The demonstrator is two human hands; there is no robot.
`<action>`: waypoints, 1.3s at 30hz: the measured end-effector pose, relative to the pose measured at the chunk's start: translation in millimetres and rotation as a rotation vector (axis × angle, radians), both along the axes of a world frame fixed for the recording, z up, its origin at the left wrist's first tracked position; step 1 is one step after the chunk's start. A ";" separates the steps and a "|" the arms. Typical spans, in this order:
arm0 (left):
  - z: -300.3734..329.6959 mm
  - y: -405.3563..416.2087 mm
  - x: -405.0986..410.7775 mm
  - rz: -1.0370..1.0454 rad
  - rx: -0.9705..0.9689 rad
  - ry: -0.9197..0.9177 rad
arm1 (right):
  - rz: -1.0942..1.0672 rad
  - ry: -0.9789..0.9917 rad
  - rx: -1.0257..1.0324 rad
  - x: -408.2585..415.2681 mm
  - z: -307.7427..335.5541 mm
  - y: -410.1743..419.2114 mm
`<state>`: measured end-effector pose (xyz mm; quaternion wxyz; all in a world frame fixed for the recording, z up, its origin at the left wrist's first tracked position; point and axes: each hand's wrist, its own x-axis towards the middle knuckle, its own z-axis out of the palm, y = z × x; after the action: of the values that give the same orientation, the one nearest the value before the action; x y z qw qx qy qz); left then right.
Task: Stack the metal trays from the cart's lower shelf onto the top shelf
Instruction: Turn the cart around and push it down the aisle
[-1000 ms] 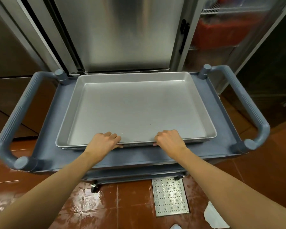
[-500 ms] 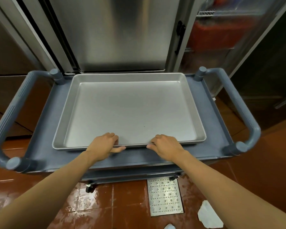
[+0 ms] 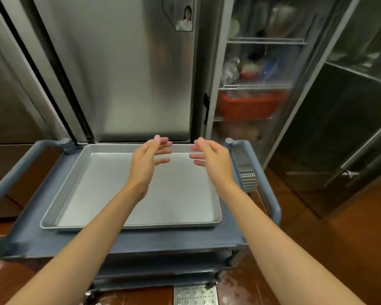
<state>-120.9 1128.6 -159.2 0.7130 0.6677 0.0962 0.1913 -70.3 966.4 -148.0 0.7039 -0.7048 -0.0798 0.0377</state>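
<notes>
The trays (image 3: 110, 194) sit stacked on the cart's (image 3: 141, 241) top shelf, filling its middle — a second rim shows just under the upper one at 6 o'clock. Both hands hang above the stack's 12 o'clock end, touching nothing. The left hand (image 3: 149, 157) and right hand (image 3: 211, 156) face each other, fingers spread and loose — empty, a gap between them.

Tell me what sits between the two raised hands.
Nothing: in the head view, the left hand and right hand are open, palms facing, with only air between them, above the far end of the metal tray.
</notes>
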 end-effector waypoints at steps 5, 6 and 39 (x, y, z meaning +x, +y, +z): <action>4.8 -15.6 -9.9 0.070 -0.044 -0.164 | -0.080 -0.033 0.303 9.6 38.2 -68.6; 7.2 -18.7 -5.5 0.070 -0.039 -0.185 | -0.100 -0.054 0.306 13.8 43.0 -78.7; 64.0 -226.1 200.3 0.719 0.222 -0.266 | 0.555 -0.048 0.434 312.0 82.3 -195.5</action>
<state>79.5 902.5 -95.3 0.5301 0.6339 0.2094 0.5228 241.7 771.0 -65.7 0.7982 -0.4907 -0.2911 0.1933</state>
